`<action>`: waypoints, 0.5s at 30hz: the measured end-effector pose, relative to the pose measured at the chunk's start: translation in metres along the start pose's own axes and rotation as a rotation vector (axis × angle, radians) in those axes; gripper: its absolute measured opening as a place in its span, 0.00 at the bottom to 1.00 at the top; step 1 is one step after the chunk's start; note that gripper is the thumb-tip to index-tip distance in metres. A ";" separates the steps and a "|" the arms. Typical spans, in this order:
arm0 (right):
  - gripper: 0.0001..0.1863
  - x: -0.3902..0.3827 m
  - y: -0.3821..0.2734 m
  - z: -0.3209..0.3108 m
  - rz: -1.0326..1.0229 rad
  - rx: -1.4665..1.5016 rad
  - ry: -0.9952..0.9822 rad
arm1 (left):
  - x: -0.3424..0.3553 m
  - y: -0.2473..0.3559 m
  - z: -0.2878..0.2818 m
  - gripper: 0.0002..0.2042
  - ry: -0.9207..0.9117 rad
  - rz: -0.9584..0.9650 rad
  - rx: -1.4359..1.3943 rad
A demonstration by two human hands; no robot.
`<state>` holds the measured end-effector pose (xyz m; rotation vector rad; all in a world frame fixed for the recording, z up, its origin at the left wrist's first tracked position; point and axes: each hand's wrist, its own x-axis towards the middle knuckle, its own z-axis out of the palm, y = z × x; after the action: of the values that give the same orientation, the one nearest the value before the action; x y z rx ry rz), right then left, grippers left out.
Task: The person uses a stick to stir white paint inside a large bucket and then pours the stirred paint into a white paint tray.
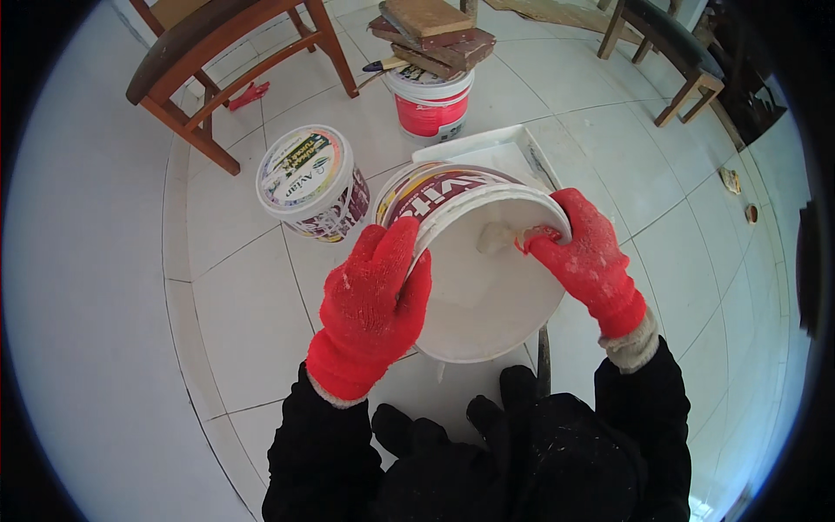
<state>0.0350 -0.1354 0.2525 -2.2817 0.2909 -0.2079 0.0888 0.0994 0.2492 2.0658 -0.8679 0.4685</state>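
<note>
A large paint bucket (487, 304) with a maroon label is tilted so its mouth faces me, and off-white paint coats its inside. My left hand (370, 300), in a red knit glove, grips the left side of the rim, thumb and fingers on either side of the wall. On the right side of the rim my right hand (591, 261), gloved the same way, is closed with its thumb inside the bucket. A pale lump (497, 237) sits inside beside that thumb; what it is I cannot make out.
Behind the bucket lies a white paint tray (496, 150). A smaller lidded tub (303, 174) stands at left. Farther back, a red-and-white tub (432, 113) carries a paintbrush (384, 64) and stacked wooden blocks (435, 35). Wooden chairs (213, 65) stand at the back.
</note>
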 end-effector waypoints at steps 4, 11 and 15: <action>0.17 0.004 0.010 0.002 0.015 -0.006 0.063 | 0.008 -0.001 0.011 0.16 0.029 0.088 0.044; 0.14 0.019 0.014 -0.017 -0.077 0.024 0.240 | 0.038 -0.016 0.028 0.16 0.083 0.185 0.021; 0.13 0.032 0.026 -0.029 -0.142 -0.040 0.391 | 0.054 -0.026 0.059 0.15 0.080 0.123 0.014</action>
<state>0.0548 -0.1815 0.2539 -2.2915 0.3346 -0.7304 0.1463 0.0402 0.2320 1.9998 -0.9496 0.6210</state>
